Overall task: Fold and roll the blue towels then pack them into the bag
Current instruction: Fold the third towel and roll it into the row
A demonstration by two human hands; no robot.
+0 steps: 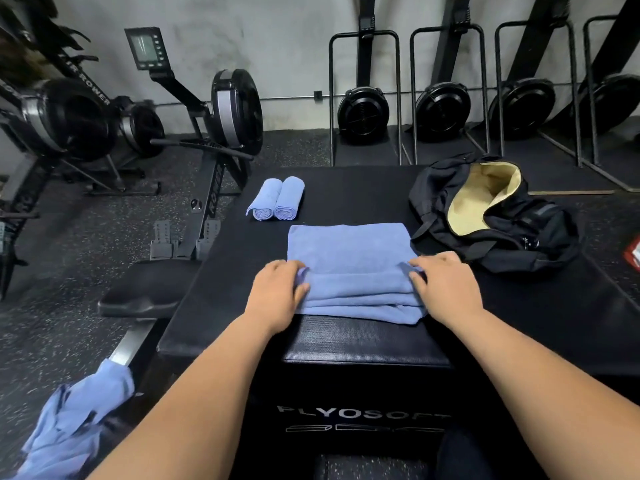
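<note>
A folded blue towel (349, 251) lies flat on the black plyo box (346, 195), its near end turned over into a thick roll. My left hand (277, 292) grips the roll's left end and my right hand (445, 284) grips its right end. Two rolled blue towels (277, 199) lie side by side at the box's far left. The black bag (491, 216) sits open at the right of the box, showing its tan lining.
More blue towels (76, 420) hang in a heap at the lower left, beside a rowing machine seat (149, 289). Rowing machines (221, 109) stand on the speckled floor at left and along the back wall. A red-and-white item (633, 252) shows at the right edge.
</note>
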